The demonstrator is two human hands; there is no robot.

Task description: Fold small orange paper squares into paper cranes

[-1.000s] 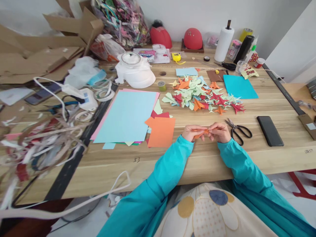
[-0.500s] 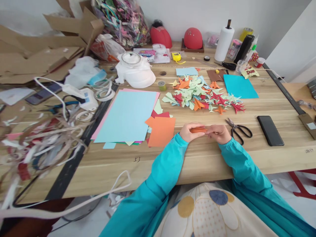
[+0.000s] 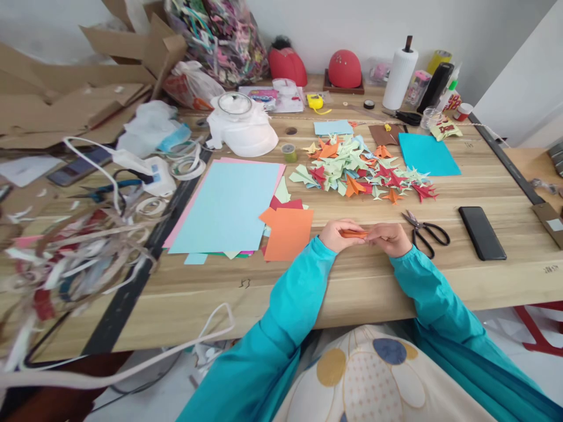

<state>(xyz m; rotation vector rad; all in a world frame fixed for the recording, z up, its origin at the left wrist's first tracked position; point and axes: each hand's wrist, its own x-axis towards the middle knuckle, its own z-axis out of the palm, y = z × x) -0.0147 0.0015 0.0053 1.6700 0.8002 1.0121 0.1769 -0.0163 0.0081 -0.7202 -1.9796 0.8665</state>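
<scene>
At the far left, opened brown cardboard [image 3: 65, 105] lies behind a tangle of pale and red strips [image 3: 101, 258], with a white power strip [image 3: 158, 177] beside it. Next comes a stack of large sheets on the wooden table [image 3: 285, 299], a light blue sheet [image 3: 229, 205] on top and pink showing along its edge. Just right of the stack, an orange sheet [image 3: 289, 234] lies flat over red and green scraps. Then the left hand [image 3: 341, 236], its fingers and thumb closed on a narrow folded orange paper [image 3: 353, 234]; the paper lies lengthwise between them, a slim strip of it showing, the rest hidden by the hand. Beyond it spreads a heap of small folded paper shapes [image 3: 347, 161] in green, red, orange and blue. The right hand [image 3: 389, 238] meets the left from the other side, fingertips together, pinching the paper's right end. Right of that hand, near it, black-handled scissors [image 3: 424, 228] lie with blades parted, a turquoise sheet [image 3: 428, 154] lies farther back, and a black phone [image 3: 482, 233] rests beyond the scissors
</scene>
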